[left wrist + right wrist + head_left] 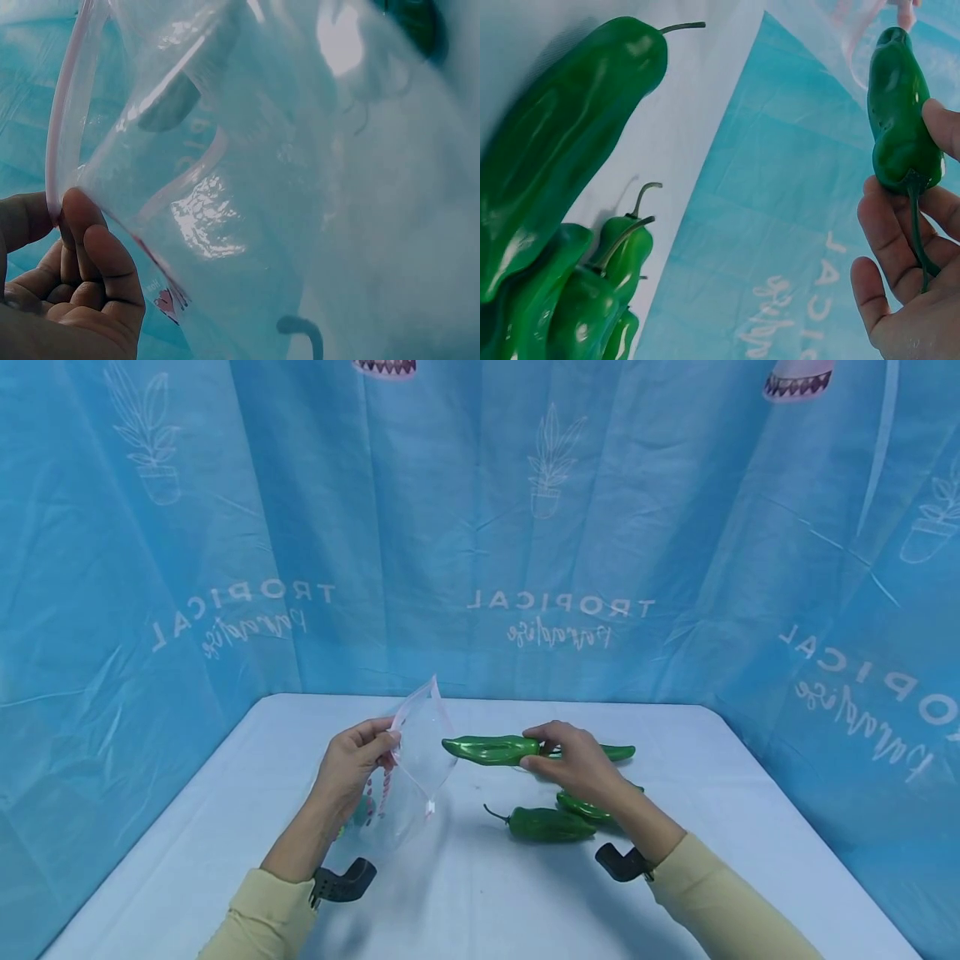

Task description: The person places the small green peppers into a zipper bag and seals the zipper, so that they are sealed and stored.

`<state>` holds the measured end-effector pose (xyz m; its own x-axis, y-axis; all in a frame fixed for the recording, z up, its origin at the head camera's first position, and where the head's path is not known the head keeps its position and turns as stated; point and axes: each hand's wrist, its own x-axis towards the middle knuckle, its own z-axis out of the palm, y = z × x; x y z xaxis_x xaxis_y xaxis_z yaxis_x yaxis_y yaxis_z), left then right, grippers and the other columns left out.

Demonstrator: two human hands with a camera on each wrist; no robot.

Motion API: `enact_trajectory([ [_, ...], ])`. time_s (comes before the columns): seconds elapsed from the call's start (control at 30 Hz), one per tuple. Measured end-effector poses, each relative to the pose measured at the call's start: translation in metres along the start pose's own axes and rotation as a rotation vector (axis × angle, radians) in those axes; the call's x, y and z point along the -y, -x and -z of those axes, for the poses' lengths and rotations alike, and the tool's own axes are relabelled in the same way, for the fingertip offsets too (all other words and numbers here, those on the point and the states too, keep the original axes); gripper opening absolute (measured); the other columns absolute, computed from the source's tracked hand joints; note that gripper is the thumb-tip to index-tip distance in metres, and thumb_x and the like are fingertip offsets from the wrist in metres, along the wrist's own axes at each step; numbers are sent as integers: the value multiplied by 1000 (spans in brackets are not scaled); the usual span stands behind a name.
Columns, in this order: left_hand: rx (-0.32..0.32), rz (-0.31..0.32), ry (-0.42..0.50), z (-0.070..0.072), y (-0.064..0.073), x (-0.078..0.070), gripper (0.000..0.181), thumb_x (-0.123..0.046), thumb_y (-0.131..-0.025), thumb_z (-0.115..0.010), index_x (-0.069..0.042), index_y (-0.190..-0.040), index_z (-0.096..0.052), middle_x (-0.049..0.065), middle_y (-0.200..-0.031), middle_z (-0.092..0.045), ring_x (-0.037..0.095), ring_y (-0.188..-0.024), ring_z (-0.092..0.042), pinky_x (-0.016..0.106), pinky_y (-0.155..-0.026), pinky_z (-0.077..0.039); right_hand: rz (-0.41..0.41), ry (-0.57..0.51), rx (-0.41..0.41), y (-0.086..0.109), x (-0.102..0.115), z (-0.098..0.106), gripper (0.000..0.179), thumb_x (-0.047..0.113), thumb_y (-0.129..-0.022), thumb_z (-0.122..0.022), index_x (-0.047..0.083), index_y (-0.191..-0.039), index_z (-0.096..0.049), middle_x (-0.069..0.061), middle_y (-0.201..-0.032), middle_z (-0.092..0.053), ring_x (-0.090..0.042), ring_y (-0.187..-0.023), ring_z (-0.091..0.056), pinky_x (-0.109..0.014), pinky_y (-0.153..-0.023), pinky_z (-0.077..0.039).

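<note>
In the head view my left hand (355,760) pinches the edge of a clear zip bag (423,747), whose mouth gapes toward the right. The bag's pink zip strip (56,142) runs up from my left fingertips in the left wrist view. My right hand (573,764) holds a green pepper (487,749) by its stem end, thumb on one side and fingers on the other. That pepper lies level, its tip pointing at the bag mouth and just outside it. In the right wrist view its stem (916,232) hangs over my palm.
Several more green peppers (551,825) lie on the white table (480,902) below and behind my right hand. Beneath the bag, something greenish (363,810) shows through the film, too unclear to name. A blue printed curtain (480,543) encloses the back and sides.
</note>
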<state>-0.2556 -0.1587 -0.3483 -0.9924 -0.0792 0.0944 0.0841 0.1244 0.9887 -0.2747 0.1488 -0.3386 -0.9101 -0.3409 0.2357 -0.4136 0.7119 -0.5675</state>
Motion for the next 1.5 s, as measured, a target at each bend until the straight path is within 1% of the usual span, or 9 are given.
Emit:
enact_trajectory([
  [0.23, 3, 0, -2, 0, 0, -1, 39, -29, -92, -61, -8, -124, -59, -3, -93, -62, 12, -76, -56, 25, -81, -49, 29, 52, 22, -12, 10, -4, 43, 35, -86, -68, 18, -125, -60, 2, -121, -62, -13, -99, -59, -33, -81, -50],
  [0.33, 1, -7, -3, 0, 1, -1, 40, -29, -91, -61, -7, -124, -58, -3, -92, -63, 12, -76, -56, 25, -81, -48, 43, 68, 29, -17, 16, -5, 43, 35, -86, -67, 18, -125, -61, 1, -123, -62, -14, -99, -59, -35, -82, -50],
  [0.53, -2, -2, -3, -1, 0, -1, 40, -29, -92, -61, -7, -124, -58, -3, -92, -62, 12, -76, -56, 24, -80, -49, 71, 111, 33, -27, 24, -10, 43, 34, -86, -68, 17, -124, -62, 1, -120, -64, -15, -98, -59, -34, -81, -50],
  [0.77, -7, 10, -5, -1, 1, -2, 42, -31, -91, -61, -8, -126, -57, -1, -95, -62, 12, -77, -57, 23, -81, -48, 105, 122, 47, -35, 31, -14, 42, 32, -87, -67, 16, -125, -62, 0, -116, -64, -16, -99, -60, -37, -84, -50],
  [0.97, -4, 12, 0, -1, 0, -2, 42, -31, -91, -61, -7, -126, -57, 0, -95, -62, 11, -77, -57, 21, -78, -49, 111, 145, 58, -41, 36, -17, 42, 35, -87, -67, 18, -124, -62, 1, -114, -64, -16, -99, -59, -36, -83, -49],
  [1.07, -4, 13, 1, -1, 0, -1, 41, -30, -92, -61, -8, -126, -57, 4, -99, -63, 11, -77, -57, 21, -77, -49, 122, 163, 60, -44, 39, -19, 42, 35, -86, -67, 17, -125, -62, 0, -116, -64, -16, -98, -58, -39, -85, -47],
  [1.2, -4, 14, -2, -1, 0, -2, 41, -31, -91, -61, -8, -126, -57, 7, -103, -62, 11, -77, -57, 21, -77, -49, 143, 177, 63, -48, 43, -22, 43, 34, -86, -67, 15, -124, -62, -2, -118, -64, -17, -99, -59, -47, -94, -41],
  [1.33, -8, 16, -9, -1, 0, -2, 41, -31, -91, -61, -8, -125, -58, 3, -99, -63, 12, -76, -57, 22, -77, -49, 157, 186, 65, -51, 47, -25, 42, 33, -85, -68, 15, -123, -62, -2, -116, -65, -18, -100, -60, -50, -99, -37],
  [1.5, -10, 18, -15, -1, -1, -1, 40, -31, -92, -60, -9, -125, -58, 2, -97, -62, 13, -76, -57, 25, -79, -48, 182, 222, 65, -56, 53, -30, 40, 33, -85, -69, 15, -120, -64, -1, -110, -67, -18, -101, -58, -47, -96, -39],
])
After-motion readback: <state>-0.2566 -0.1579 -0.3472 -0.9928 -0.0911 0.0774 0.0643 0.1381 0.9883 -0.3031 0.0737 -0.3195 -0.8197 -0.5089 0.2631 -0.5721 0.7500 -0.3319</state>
